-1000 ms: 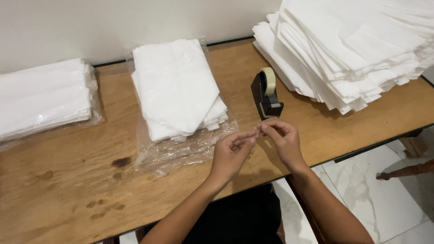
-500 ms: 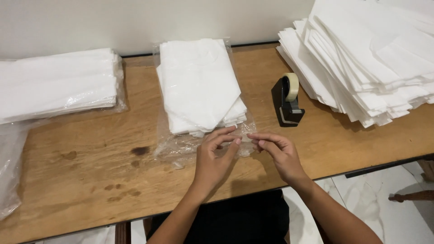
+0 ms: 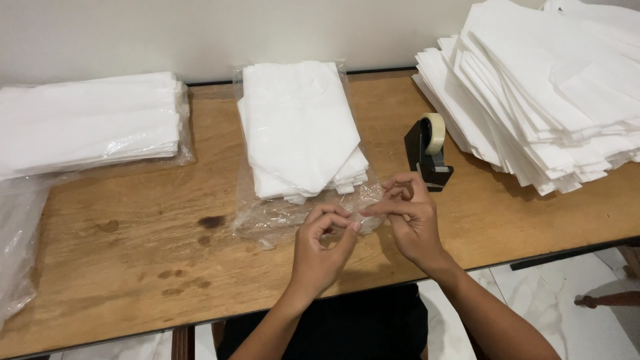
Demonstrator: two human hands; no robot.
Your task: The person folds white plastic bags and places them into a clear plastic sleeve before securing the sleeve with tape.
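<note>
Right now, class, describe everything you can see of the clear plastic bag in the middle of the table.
The clear plastic bag lies flat on the wooden table, holding a folded stack of white sheets. It looks thin, glossy and crinkled. Its near end is empty and rumpled, past the stack. The left hand and right hand pinch at that near edge. A black tape dispenser stands apart, to its right.

- The left hand (image 3: 322,248) is curling its fingers, thumb tip pressing toward the fingertips in a pinch.
- The right hand (image 3: 411,219) is pinching too, its thumb and forefinger stretching toward the left fingertips, nearly touching them.
- Both bare forearms are angling up from below, converging at the wrists.
</note>
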